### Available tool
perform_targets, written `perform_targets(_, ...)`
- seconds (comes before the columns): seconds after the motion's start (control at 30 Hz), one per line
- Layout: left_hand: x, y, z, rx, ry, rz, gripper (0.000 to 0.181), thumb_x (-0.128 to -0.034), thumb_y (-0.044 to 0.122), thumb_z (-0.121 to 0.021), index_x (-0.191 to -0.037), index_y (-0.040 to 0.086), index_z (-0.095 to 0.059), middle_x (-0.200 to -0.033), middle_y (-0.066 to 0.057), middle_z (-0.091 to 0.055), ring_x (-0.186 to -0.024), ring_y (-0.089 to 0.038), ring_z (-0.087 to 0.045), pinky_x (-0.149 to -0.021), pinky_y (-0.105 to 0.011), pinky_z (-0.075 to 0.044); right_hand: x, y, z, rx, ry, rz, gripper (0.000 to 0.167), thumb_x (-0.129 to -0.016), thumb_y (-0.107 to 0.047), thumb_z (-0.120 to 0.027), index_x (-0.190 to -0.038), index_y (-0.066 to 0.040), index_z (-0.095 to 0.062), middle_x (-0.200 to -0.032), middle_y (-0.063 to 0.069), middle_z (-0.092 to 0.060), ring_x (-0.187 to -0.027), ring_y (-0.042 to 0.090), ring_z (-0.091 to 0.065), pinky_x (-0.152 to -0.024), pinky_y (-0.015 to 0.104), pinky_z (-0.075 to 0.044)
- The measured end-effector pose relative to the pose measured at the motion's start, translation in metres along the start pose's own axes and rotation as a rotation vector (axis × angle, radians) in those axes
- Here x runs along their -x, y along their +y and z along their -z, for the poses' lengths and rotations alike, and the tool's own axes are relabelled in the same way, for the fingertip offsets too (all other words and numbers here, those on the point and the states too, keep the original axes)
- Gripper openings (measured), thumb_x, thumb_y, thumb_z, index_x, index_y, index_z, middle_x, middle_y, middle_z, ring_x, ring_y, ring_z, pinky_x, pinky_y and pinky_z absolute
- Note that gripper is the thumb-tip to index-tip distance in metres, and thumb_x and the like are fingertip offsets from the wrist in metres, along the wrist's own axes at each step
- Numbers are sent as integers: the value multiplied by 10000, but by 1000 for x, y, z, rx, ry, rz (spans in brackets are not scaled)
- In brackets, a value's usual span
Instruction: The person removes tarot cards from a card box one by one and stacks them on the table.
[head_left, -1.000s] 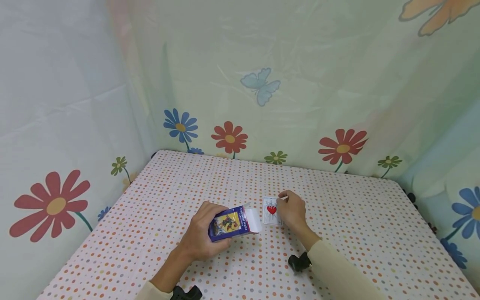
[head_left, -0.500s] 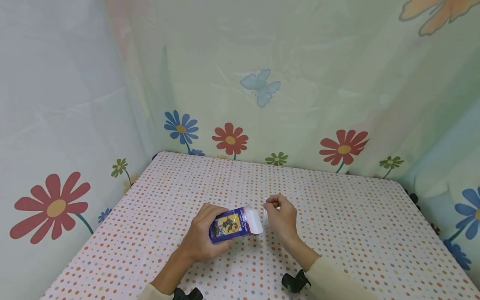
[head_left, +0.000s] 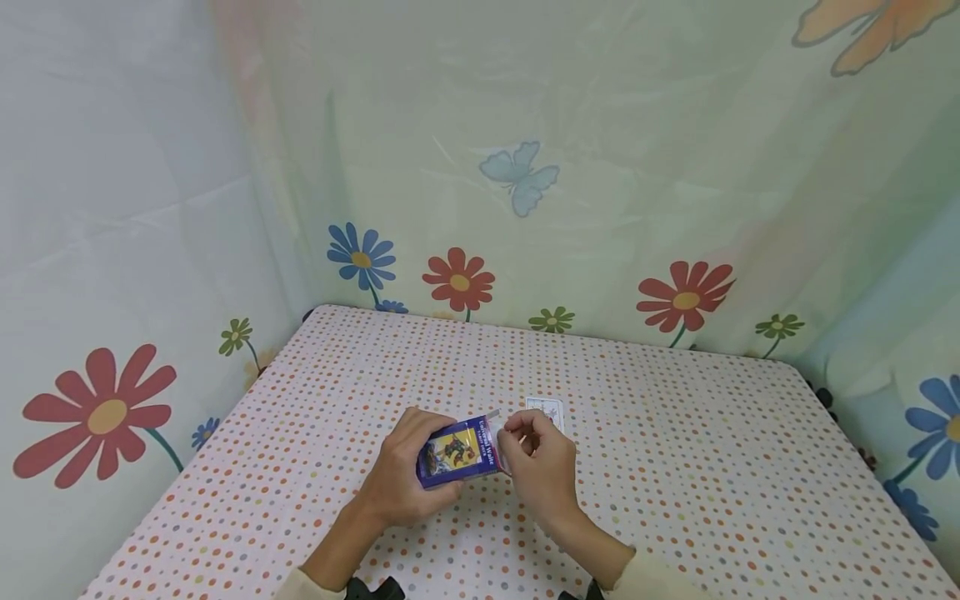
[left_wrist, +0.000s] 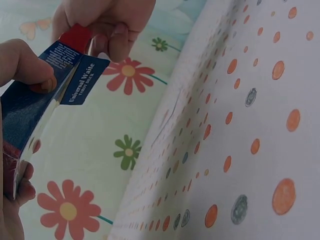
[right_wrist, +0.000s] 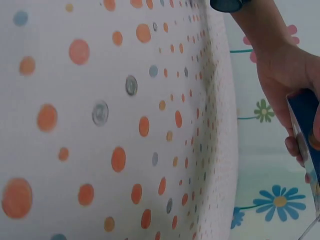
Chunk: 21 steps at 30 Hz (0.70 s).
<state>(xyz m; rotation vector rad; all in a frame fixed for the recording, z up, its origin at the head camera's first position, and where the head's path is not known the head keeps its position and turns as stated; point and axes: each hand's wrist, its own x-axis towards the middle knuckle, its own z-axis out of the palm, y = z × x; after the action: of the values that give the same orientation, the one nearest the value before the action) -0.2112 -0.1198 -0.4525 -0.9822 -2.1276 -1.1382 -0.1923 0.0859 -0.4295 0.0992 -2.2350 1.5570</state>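
Note:
My left hand [head_left: 408, 467] grips a blue tarot card box [head_left: 456, 452] from its left side, thumb in front and fingers behind. The box is tilted above the table, its picture side up and its end flaps to the right. At that end my right hand [head_left: 542, 471] has its curled fingers and thumb on the flap, largely covering it. In the left wrist view, a red flap [left_wrist: 76, 38] meets the right fingers, and a blue flap [left_wrist: 85, 80] printed "Universal Waite" stands out. Behind the right hand a card [head_left: 551, 408] lies on the table, partly hidden.
A dotted cloth covers the table [head_left: 675, 467]. Curtains with printed flowers [head_left: 459, 281] hang behind it and along both sides. Dark wrist mounts [head_left: 375, 588] sit on the forearms.
My right hand has moved left from the heart-pictured card to the open end of the box, and the fingers now cover its pale flap. The left hand and box stay nearly still.

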Motion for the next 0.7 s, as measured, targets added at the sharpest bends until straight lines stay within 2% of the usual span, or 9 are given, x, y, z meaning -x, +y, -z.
perform_targets(0.1,0,0,0,2,0,-2,636,-642,224,-800,-1242,98,-629,-1118,-6,-653,-955,-122,-526,-767,-250,-499,4,-3,0,-6,-43,-24,86,-887,-38,-701,-915,-87,-637,-772,7,-604,-573,139,-473,-449,210,-382)
perform_targets(0.37,0,-1,0,5,5,-11,636,-645,233,-808,-1241,101,-632,-1118,3,-655,-950,-118,-523,-766,-244,-493,5,-3,0,-10,-126,-83,128,-895,-15,-705,-988,-64,-632,-818,23,-611,-623,146,-490,-510,200,-410)
perform_targets(0.53,-1,-1,0,-1,4,-15,634,-638,234,-807,-1231,95,-635,-1112,19,-650,-948,-116,-525,-760,-239,-499,4,-1,2,-70,-177,-117,148,-878,49,-678,-984,-46,-639,-831,51,-600,-624,120,-487,-516,191,-410)
perform_targets(0.7,-1,0,0,-1,3,-25,633,-634,233,-805,-1228,96,-637,-1110,30,-644,-957,-116,-525,-765,-242,-498,3,1,3,-173,-227,-171,181,-844,110,-632,-980,-10,-635,-812,64,-569,-598,102,-485,-503,180,-395)
